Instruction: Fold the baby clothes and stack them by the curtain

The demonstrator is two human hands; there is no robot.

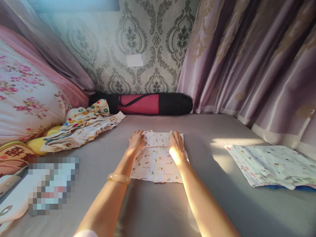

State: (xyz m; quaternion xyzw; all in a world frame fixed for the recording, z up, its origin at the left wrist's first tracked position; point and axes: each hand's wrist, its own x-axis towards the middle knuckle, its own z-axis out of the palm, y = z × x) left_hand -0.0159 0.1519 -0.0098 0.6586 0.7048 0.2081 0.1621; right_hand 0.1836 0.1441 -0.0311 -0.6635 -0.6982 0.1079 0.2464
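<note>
Two bare forearms in the head view, stretched forward from the bottom edge and leaning inward toward each other. Left hand, back upward, at the far left corner of a folded white cloth garment with small coloured prints; smooth, pale amber bangle round that forearm. Right hand, back upward, at the far right corner, sunlit along the wrist. Fingers of both pointing away, slightly curved, along the garment's edges; pinching or merely pressing: cannot tell. Garment lying flat between both hands on a smooth grey bed sheet.
</note>
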